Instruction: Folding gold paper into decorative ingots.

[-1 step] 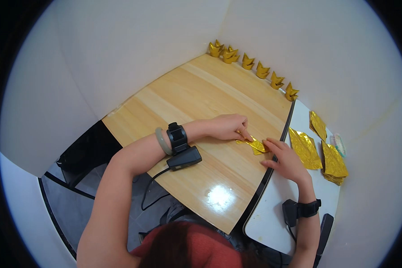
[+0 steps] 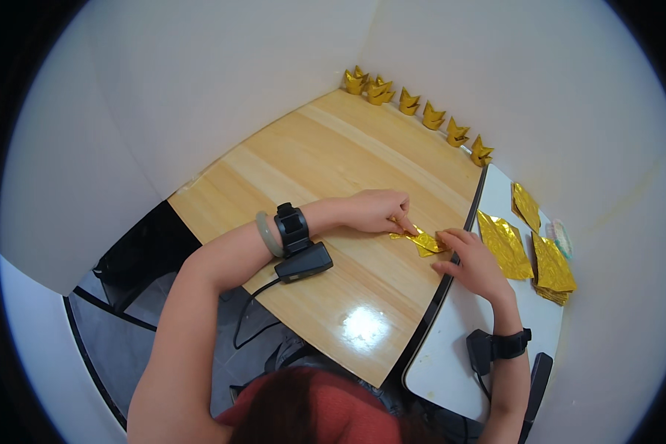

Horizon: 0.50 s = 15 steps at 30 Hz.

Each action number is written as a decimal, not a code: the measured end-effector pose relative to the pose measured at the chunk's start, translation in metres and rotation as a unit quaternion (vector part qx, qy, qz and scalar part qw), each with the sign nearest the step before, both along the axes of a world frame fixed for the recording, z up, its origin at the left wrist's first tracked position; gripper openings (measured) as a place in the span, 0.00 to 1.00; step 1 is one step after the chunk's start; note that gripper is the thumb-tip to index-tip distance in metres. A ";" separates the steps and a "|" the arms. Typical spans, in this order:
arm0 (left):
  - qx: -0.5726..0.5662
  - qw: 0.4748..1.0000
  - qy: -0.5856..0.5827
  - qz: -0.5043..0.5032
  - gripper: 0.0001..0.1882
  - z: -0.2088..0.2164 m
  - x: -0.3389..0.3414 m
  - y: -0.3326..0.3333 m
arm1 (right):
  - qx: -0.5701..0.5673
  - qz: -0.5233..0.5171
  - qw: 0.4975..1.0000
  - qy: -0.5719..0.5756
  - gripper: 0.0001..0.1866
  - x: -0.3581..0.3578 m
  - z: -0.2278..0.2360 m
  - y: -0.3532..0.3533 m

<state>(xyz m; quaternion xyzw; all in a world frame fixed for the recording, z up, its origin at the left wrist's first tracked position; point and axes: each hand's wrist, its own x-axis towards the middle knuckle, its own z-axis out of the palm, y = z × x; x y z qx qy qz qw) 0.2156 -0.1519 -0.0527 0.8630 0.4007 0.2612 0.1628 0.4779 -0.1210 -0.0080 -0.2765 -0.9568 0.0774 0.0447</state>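
A sheet of gold foil paper, folded into a narrow strip with a loose corner, lies on the wooden table. My left hand reaches in from the left with its fingers curled, and the index fingertip presses the strip's left part. At the strip's other end, my right hand holds the foil under bent fingertips, its thumb a little apart from them. The fingers hide both ends of the strip.
Several folded gold foil pieces stand along the far wall. On the white board at the right lie gold foil sheets, a foil stack and a whitish-green item. A black cable hangs from my left wrist device.
My right thumb has shifted very slightly, and the view has moved a touch. Both hands otherwise stay on the foil strip.
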 end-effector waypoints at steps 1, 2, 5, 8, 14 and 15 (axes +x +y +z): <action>-0.029 0.999 0.034 0.004 0.14 0.008 0.002 -0.006 | -0.001 -0.004 1.000 0.000 0.32 -0.003 0.002 -0.001; -0.057 0.996 0.069 0.008 0.15 0.013 0.003 -0.011 | -0.032 -0.049 0.998 0.010 0.30 -0.008 0.006 -0.004; -0.064 0.991 0.120 0.016 0.16 0.019 0.009 -0.020 | -0.099 -0.102 0.989 0.041 0.27 -0.008 0.002 -0.001; -0.018 0.989 0.148 0.014 0.16 0.020 0.014 -0.025 | -0.177 -0.105 0.975 0.082 0.26 -0.003 -0.001 0.005; -0.049 0.990 0.128 0.037 0.14 0.024 0.018 -0.027 | -0.324 -0.109 0.924 0.171 0.24 0.003 -0.002 0.017; -0.049 0.990 0.128 0.037 0.14 0.024 0.018 -0.026 | -0.343 -0.122 0.911 0.196 0.24 0.001 -0.002 0.017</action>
